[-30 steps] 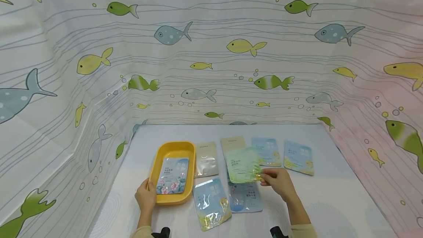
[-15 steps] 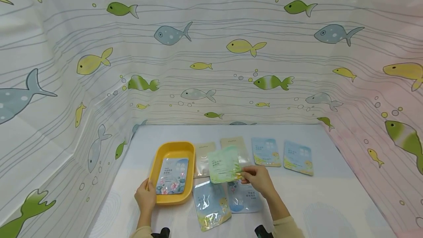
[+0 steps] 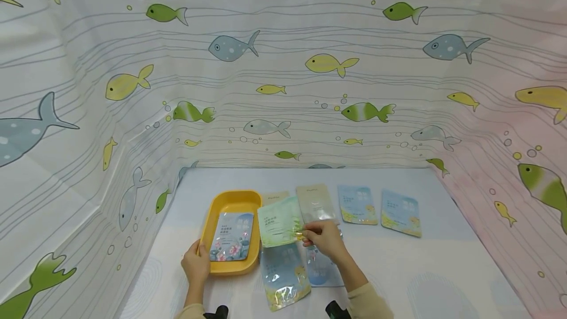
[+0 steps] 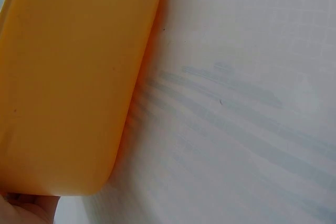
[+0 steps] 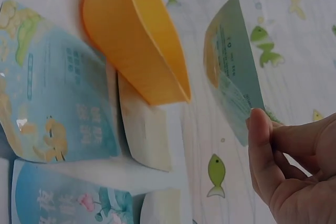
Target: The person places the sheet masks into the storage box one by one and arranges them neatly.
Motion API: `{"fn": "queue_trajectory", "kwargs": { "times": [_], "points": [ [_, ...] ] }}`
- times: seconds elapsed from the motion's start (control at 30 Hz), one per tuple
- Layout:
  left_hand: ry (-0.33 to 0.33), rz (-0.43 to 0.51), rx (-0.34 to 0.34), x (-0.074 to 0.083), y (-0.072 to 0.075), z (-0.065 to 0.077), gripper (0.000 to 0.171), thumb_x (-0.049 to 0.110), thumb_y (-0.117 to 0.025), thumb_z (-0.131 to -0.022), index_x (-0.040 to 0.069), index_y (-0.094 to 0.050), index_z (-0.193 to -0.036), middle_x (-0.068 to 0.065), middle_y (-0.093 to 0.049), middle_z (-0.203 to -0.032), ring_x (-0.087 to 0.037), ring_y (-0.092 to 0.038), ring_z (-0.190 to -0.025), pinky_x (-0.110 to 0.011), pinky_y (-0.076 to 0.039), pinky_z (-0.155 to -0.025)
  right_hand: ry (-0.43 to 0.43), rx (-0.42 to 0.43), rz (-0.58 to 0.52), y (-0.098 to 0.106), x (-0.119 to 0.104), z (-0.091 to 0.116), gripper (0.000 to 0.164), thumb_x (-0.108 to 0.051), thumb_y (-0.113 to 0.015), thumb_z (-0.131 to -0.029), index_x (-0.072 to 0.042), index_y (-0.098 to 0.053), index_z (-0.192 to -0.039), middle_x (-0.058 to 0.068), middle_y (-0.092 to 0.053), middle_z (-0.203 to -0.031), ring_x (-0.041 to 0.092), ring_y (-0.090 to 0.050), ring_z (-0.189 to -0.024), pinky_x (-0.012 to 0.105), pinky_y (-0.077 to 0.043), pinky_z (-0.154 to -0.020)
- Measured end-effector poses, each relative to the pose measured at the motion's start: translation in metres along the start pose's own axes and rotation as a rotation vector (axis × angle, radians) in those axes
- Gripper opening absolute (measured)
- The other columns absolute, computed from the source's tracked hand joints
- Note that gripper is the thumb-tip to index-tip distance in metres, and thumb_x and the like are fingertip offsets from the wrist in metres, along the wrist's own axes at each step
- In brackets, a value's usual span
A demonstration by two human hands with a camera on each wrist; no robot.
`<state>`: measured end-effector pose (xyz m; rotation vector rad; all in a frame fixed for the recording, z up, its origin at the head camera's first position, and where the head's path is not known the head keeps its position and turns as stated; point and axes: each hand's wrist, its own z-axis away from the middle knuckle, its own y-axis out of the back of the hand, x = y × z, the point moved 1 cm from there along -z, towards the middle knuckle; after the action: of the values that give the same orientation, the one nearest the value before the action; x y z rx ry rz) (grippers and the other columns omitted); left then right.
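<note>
My right hand (image 3: 325, 240) pinches a light green flat sachet (image 3: 280, 223) by its lower right corner. The sachet is held above the table beside the yellow tray (image 3: 233, 268), partly covering a beige sachet (image 3: 275, 195) and a blue sachet (image 3: 283, 274). The right wrist view shows the green sachet (image 5: 233, 66) tilted, clear of the tray wall (image 5: 113, 30). On the tray's left side, my left hand (image 3: 196, 262) grips the rim. A blue sachet with pink flowers (image 3: 231, 238) lies inside. In the left wrist view the tray's outside wall (image 4: 68, 77) hides most of the hand.
Behind my right hand lies another beige sachet (image 3: 316, 203). Two pale blue sachets (image 3: 358, 205) (image 3: 400, 212) lie farther right. A further blue sachet (image 3: 325, 270) is partly under my right forearm. A fish-patterned curtain (image 3: 283, 73) encloses the white table (image 3: 434, 270).
My right hand has moved left with the green sachet, from over the middle sachets to just beside the tray. The left hand and tray have stayed in place.
</note>
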<state>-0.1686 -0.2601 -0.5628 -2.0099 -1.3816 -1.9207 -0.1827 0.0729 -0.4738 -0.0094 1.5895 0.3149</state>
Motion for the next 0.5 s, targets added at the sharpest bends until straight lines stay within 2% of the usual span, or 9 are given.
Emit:
{"fn": "queue_trajectory", "kwargs": {
  "times": [0.3,0.5],
  "points": [
    [-0.031,-0.003,0.027,-0.001,0.0,0.0,0.026,-0.001,-0.049,-0.089,-0.017,-0.06,-0.108,-0.035,-0.06,-0.106,-0.055,-0.054,-0.101,-0.06,-0.04,-0.087,0.033,-0.077,-0.056,-0.033,-0.004,-0.007,0.019,0.007,-0.058,-0.087,0.018,-0.062,-0.102,0.024,-0.067,-0.089,0.024,-0.069,-0.066,0.028,-0.057,-0.062],
    [-0.049,0.003,0.043,0.001,0.001,0.001,0.025,-0.002,-0.05,-0.089,-0.017,-0.06,-0.106,-0.036,-0.06,-0.104,-0.055,-0.055,-0.099,-0.06,-0.042,-0.086,0.06,-0.091,-0.076,-0.057,-0.005,-0.008,0.015,0.011,-0.058,-0.085,0.02,-0.063,-0.096,0.028,-0.066,-0.084,0.036,-0.068,-0.065,0.03,-0.057,-0.058]
  ]
}}
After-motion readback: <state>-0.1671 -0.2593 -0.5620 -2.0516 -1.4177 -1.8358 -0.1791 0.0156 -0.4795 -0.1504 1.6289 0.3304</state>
